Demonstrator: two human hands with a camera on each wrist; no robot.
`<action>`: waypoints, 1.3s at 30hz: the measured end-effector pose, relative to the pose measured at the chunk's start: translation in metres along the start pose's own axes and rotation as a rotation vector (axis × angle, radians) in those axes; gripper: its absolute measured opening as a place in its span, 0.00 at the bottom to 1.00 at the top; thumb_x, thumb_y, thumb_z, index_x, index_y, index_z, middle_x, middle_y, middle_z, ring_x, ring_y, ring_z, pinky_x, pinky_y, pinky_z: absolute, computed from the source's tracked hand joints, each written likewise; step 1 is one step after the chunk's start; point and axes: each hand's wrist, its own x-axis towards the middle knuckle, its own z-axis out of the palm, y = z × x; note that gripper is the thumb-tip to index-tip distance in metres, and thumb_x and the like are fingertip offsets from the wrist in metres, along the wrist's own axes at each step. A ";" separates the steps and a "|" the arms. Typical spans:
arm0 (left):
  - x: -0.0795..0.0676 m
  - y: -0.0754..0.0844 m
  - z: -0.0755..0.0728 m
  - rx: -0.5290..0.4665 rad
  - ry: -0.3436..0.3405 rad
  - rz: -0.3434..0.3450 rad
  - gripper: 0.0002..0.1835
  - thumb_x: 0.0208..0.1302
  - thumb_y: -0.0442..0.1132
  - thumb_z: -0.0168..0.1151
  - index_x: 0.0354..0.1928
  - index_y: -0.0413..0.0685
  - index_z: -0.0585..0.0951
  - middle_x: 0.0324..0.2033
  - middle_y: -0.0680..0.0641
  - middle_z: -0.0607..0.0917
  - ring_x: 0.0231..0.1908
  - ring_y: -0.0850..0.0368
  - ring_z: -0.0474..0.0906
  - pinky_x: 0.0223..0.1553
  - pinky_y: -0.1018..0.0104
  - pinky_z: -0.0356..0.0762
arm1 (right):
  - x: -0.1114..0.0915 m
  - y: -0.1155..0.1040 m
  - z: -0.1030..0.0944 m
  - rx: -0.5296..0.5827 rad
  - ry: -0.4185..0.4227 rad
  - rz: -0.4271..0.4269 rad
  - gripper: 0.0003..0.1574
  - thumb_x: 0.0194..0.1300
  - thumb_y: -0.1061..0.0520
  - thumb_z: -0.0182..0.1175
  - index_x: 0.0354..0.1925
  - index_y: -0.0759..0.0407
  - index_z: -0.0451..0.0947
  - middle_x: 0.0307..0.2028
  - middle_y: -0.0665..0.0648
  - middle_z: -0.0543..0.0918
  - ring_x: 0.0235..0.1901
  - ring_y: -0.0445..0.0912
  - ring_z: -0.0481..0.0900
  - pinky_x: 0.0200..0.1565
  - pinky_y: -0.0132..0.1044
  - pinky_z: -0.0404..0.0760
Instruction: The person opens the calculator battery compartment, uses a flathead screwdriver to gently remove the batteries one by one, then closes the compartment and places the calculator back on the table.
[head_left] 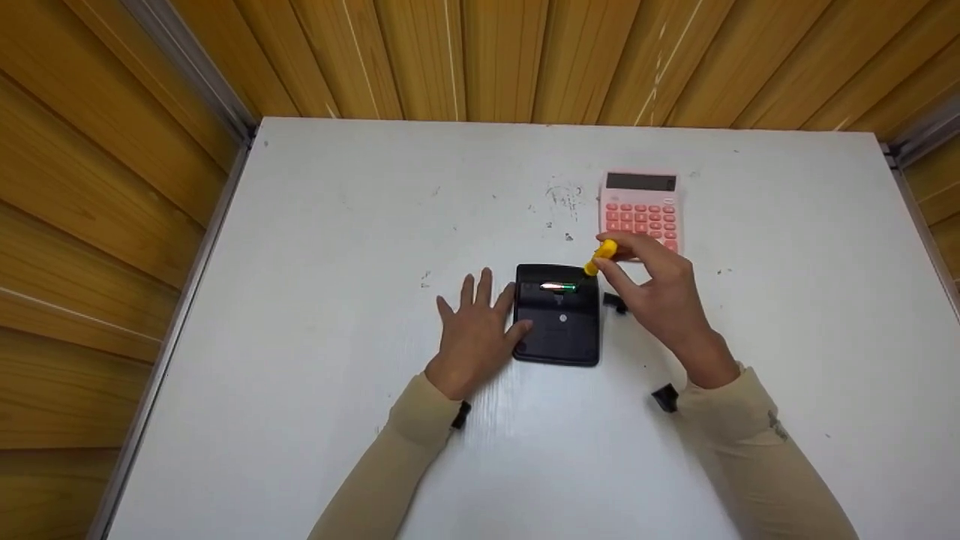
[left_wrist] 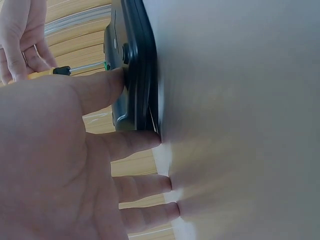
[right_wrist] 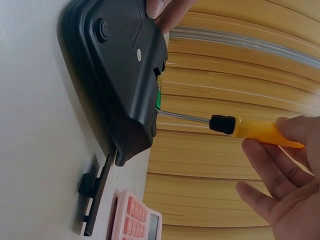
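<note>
As the head view gives it, counter, white, set before wood-grain panelling; black device, lying underside up near the middle of the counter; battery, partly green, exposed in a recess toward the device's far end; left hand, at the device's left side, grip spread, thumb over the near left part of the underside; right hand, above and right of the device, grip pinching the yellow handle of a screwdriver between thumb and fingers; pink calculator, keys up, beyond the device and to the right, its lower keys partly hidden by the right hand; black cover piece, on the counter just right of the device; sleeves, beige, on both forearms.

In the left wrist view, left thumb against the device; index fingertip at its lower edge; two further fingers apart, tips at the counter; screwdriver, black-collared, in the right hand behind.

In the right wrist view, screwdriver's metal shaft reaching the battery's end, contact not certain; cover piece beside the device; pink calculator farther off.
</note>
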 end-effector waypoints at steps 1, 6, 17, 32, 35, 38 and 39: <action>0.000 0.000 0.000 0.002 0.001 0.001 0.37 0.80 0.65 0.51 0.80 0.51 0.70 0.80 0.33 0.61 0.79 0.32 0.55 0.66 0.20 0.57 | 0.000 0.000 0.000 0.001 0.001 0.000 0.24 0.65 0.68 0.74 0.58 0.67 0.83 0.46 0.59 0.89 0.45 0.51 0.88 0.54 0.25 0.79; -0.001 0.000 0.000 -0.002 -0.008 -0.002 0.37 0.80 0.66 0.51 0.80 0.51 0.70 0.80 0.33 0.60 0.79 0.33 0.54 0.66 0.20 0.57 | -0.004 0.003 -0.002 0.030 0.014 0.032 0.23 0.65 0.68 0.74 0.58 0.68 0.82 0.47 0.59 0.89 0.45 0.51 0.88 0.54 0.26 0.80; -0.001 -0.001 -0.001 -0.005 0.011 0.012 0.37 0.80 0.65 0.51 0.80 0.51 0.70 0.79 0.33 0.61 0.79 0.32 0.55 0.66 0.20 0.58 | -0.025 0.015 -0.012 0.203 0.087 0.177 0.20 0.67 0.73 0.69 0.57 0.73 0.80 0.51 0.62 0.86 0.50 0.39 0.85 0.57 0.30 0.80; 0.000 -0.001 0.002 -0.018 0.020 0.016 0.37 0.80 0.64 0.52 0.79 0.49 0.71 0.79 0.32 0.61 0.78 0.30 0.55 0.65 0.18 0.57 | -0.048 0.040 -0.022 0.454 0.140 0.423 0.19 0.74 0.69 0.65 0.60 0.75 0.76 0.53 0.68 0.82 0.50 0.48 0.86 0.54 0.32 0.83; 0.000 -0.001 0.004 -0.005 0.042 0.027 0.36 0.80 0.63 0.53 0.78 0.48 0.72 0.78 0.31 0.63 0.78 0.30 0.57 0.64 0.18 0.58 | -0.053 0.046 -0.021 0.544 0.162 0.459 0.19 0.74 0.69 0.65 0.59 0.76 0.76 0.52 0.70 0.83 0.50 0.49 0.86 0.52 0.33 0.84; 0.000 -0.001 0.004 0.000 0.046 0.027 0.36 0.80 0.63 0.53 0.78 0.48 0.73 0.78 0.31 0.63 0.78 0.30 0.57 0.64 0.18 0.59 | -0.057 0.051 -0.022 0.576 0.162 0.501 0.22 0.74 0.67 0.65 0.61 0.76 0.75 0.53 0.65 0.84 0.51 0.49 0.86 0.54 0.34 0.83; 0.000 -0.001 0.004 0.000 0.045 0.027 0.36 0.80 0.63 0.53 0.78 0.48 0.73 0.78 0.31 0.63 0.78 0.30 0.57 0.64 0.18 0.59 | -0.059 0.053 -0.021 0.590 0.165 0.520 0.23 0.74 0.66 0.66 0.61 0.76 0.74 0.52 0.64 0.84 0.51 0.49 0.86 0.54 0.35 0.83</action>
